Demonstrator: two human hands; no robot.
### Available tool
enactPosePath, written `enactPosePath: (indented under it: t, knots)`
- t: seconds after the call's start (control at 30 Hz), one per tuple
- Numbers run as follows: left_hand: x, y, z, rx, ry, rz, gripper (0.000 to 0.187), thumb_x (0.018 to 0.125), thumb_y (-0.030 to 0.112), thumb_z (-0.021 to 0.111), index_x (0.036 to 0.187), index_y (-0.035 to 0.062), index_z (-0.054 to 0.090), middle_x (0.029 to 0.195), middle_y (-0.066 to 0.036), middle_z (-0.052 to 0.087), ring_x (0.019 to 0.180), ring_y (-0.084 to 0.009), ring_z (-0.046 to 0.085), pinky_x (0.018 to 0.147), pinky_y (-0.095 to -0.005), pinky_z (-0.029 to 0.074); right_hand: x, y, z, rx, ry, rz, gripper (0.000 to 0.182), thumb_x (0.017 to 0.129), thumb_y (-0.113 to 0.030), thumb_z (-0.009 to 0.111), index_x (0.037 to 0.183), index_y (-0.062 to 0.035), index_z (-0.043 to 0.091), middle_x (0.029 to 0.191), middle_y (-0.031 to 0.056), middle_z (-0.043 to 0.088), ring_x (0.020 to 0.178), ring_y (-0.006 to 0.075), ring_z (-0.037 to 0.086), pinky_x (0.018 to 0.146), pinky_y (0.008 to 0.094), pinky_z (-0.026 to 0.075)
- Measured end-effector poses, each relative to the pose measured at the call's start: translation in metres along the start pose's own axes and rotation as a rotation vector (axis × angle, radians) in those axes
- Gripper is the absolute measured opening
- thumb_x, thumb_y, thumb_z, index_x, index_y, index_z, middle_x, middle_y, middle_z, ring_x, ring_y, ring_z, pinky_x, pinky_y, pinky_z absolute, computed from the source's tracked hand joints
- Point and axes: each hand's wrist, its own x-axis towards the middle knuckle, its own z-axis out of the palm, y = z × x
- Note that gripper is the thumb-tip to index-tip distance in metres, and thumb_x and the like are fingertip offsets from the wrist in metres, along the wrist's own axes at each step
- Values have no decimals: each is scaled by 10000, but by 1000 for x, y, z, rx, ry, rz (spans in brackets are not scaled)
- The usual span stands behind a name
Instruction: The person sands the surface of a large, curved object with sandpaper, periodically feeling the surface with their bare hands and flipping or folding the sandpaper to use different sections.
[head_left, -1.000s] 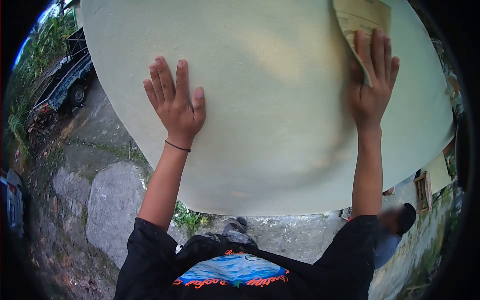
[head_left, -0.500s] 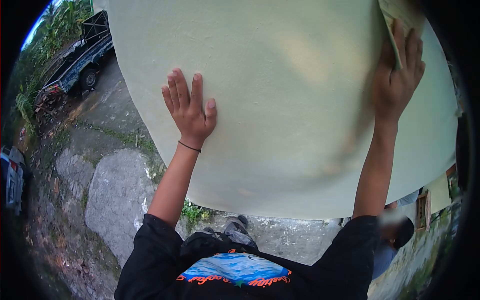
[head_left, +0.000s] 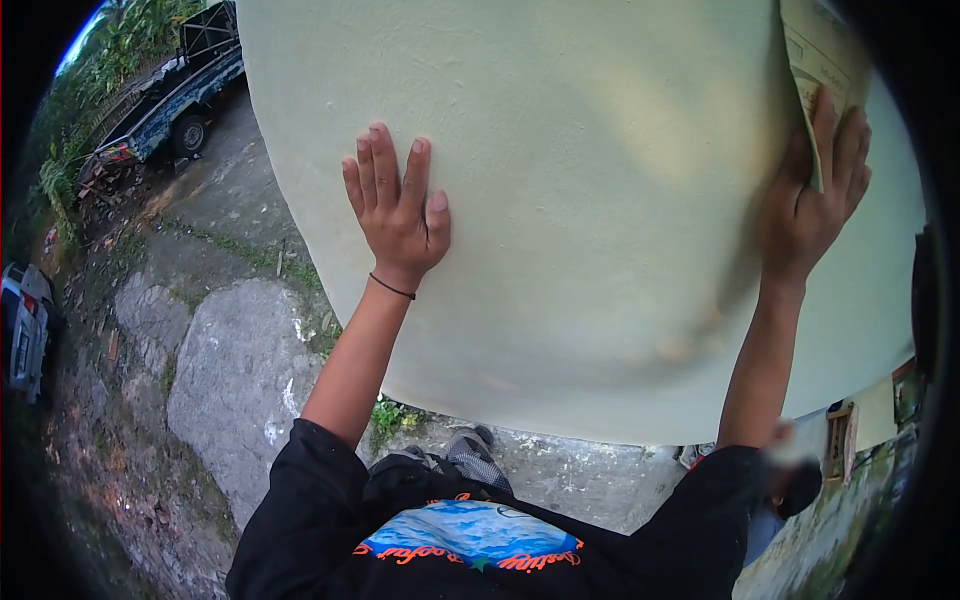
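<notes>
A large pale green wall surface (head_left: pixel 560 230) fills the middle of the head view. Flat against its left part lies my left hand (head_left: pixel 402 215), fingers spread, with a dark band on the wrist and nothing held. At the upper right, my right hand (head_left: pixel 815 205) grips a thin, stiff sheet (head_left: pixel 830 60) with printed markings, its edge between thumb and fingers. The sheet stands against the surface, and its shadow falls to the left of my right hand.
A truck (head_left: pixel 170 115) stands at the upper left, and a white vehicle (head_left: pixel 25 330) at the far left edge. Below lies rough concrete ground (head_left: pixel 240 370) with weeds (head_left: pixel 392 420). Another person (head_left: pixel 795 485) is at the lower right, beside a wooden frame (head_left: pixel 840 440).
My right hand and the sheet have moved slightly down along the surface. The view has shifted a little, while my left hand stays flat on the surface.
</notes>
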Motion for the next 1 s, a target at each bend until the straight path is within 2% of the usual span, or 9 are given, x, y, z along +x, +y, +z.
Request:
enactPosePath:
  t: [0.07, 0.13, 0.23, 0.43, 0.53, 0.6, 0.7, 0.9, 1.0]
  knots:
    - [0, 1, -1, -5, 9, 4, 554, 917, 295, 344, 1415, 57, 384, 1501, -233, 242, 1426, -349, 153, 1139, -468, 65, -16, -11, 1, -60, 30, 17, 448, 935, -196, 499, 1380, -241, 465, 1455, 30, 406, 1380, 273, 303, 1141, 439, 129]
    - [2, 1, -1, -4, 22, 9, 554, 915, 292, 345, 1415, 57, 385, 1501, -234, 243, 1425, -348, 155, 1139, -467, 67, -53, -55, -9, -69, -355, -92, 428, 936, -208, 488, 1363, -223, 484, 1445, 20, 418, 1378, 244, 309, 1159, 445, 86]
    - [0, 2, -2, -3, 19, 16, 555, 915, 297, 349, 1414, 57, 386, 1501, -234, 243, 1424, -350, 158, 1139, -467, 72, -85, -76, -15, 24, -504, -442, 409, 940, -210, 461, 1347, -216, 499, 1440, 0, 423, 1380, 200, 305, 1170, 450, 41]
    - [0, 1, -2, -8, 19, 6, 556, 917, 308, 352, 1413, 59, 387, 1501, -231, 244, 1423, -350, 162, 1138, -466, 73, -16, 6, -14, -45, -33, 101, 488, 908, -110, 502, 1389, -175, 450, 1467, 19, 389, 1394, 221, 283, 1160, 395, 53]
    - [0, 0, -2, 4, 27, 7, 554, 919, 308, 351, 1412, 60, 389, 1502, -228, 245, 1422, -349, 167, 1138, -465, 77, -38, -27, -9, 38, -73, 73, 485, 912, -132, 502, 1389, -197, 447, 1475, 3, 374, 1390, 221, 291, 1165, 408, 59]
    - [-1, 1, -1, -46, 63, -32, 519, 891, 301, 381, 1370, 122, 473, 1492, -198, 291, 1422, -310, 192, 1150, -447, 67, -79, -77, -15, 19, -445, -181, 471, 914, -202, 514, 1380, -239, 454, 1468, -8, 382, 1382, 196, 304, 1171, 415, 60]
    - [-1, 1, -2, -40, 66, -31, 517, 891, 301, 381, 1366, 122, 477, 1489, -198, 296, 1420, -309, 198, 1150, -448, 72, -103, -91, -16, 73, -526, -549, 475, 890, -272, 529, 1361, -274, 473, 1463, -15, 388, 1377, 170, 310, 1176, 417, 55]
    - [-1, 1, 1, -53, 72, -40, 517, 889, 311, 390, 1360, 122, 485, 1488, -196, 301, 1417, -310, 206, 1150, -448, 76, -11, -3, -12, 86, -90, 52, 471, 919, -136, 485, 1380, -229, 464, 1474, 52, 373, 1399, 212, 270, 1159, 400, 67]
    - [-1, 1, 0, -64, 77, -45, 512, 887, 316, 392, 1350, 122, 492, 1483, -198, 308, 1415, -312, 211, 1149, -453, 80, -33, -39, -1, 56, -50, 118, 497, 906, -126, 503, 1388, -236, 452, 1485, 50, 355, 1406, 224, 252, 1161, 406, 40]
